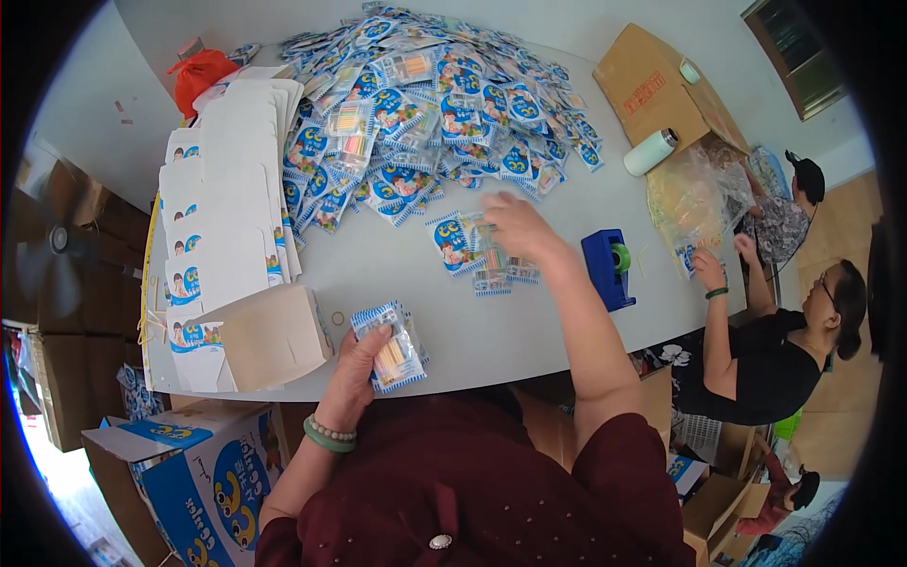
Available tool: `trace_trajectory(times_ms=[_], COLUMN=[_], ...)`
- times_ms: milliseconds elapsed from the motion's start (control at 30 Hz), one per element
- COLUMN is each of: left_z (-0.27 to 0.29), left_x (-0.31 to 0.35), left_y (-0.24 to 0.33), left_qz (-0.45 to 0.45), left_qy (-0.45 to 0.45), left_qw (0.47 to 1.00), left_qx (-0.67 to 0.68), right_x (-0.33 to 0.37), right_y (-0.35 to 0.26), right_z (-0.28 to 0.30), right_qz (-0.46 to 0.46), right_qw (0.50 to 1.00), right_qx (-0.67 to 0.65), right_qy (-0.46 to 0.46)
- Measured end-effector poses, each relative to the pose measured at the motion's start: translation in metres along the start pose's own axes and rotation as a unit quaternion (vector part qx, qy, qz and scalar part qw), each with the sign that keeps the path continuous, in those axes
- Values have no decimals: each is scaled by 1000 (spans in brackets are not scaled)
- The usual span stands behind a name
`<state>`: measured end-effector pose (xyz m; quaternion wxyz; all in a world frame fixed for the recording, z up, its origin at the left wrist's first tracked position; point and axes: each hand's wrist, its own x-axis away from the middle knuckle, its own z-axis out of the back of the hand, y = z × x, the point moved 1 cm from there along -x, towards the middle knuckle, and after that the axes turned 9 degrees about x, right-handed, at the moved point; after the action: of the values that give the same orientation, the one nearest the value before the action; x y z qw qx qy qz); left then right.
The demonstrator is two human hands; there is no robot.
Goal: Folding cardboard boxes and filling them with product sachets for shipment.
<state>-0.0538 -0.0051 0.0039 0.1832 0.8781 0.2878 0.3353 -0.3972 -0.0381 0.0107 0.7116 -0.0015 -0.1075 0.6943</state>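
Observation:
My left hand (353, 370) is closed around a few small flat packets (397, 363), clear with blue-and-white striped edges and coloured sticks inside. It is above the table's near edge. Out in the middle of the table, my right hand (518, 227) reaches over a small group of the same packets (453, 244). Motion smears its fingers, so whether it grips one cannot be told. Beyond it rises a large heap of packets (406, 123). An open white carton (274, 335) stands left of my left hand.
Flattened white boxes (231, 189) overlap along the left side. A blue tape dispenser (605, 269) stands to the right of my right arm, with a white bottle (652, 151) and a cardboard box (661, 85) beyond. A co-worker in black (770, 364) handles a clear plastic bag (699, 198).

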Motion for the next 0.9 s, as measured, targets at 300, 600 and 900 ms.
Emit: trace_trajectory(times_ms=[300, 600, 900], left_z=[6, 2, 12], left_x=[-1, 2, 0], left_y=[-2, 2, 0], left_qz=[-13, 7, -5], left_qy=[-15, -12, -28], left_qw=[1000, 1000, 999], left_qx=[-8, 7, 15], right_x=[-1, 91, 156], right_y=[-12, 1, 0], right_z=[31, -16, 24], right_qz=[-76, -387, -290], right_qw=[997, 726, 843], right_qx=[25, -533, -451], right_qy=[18, 197, 41])
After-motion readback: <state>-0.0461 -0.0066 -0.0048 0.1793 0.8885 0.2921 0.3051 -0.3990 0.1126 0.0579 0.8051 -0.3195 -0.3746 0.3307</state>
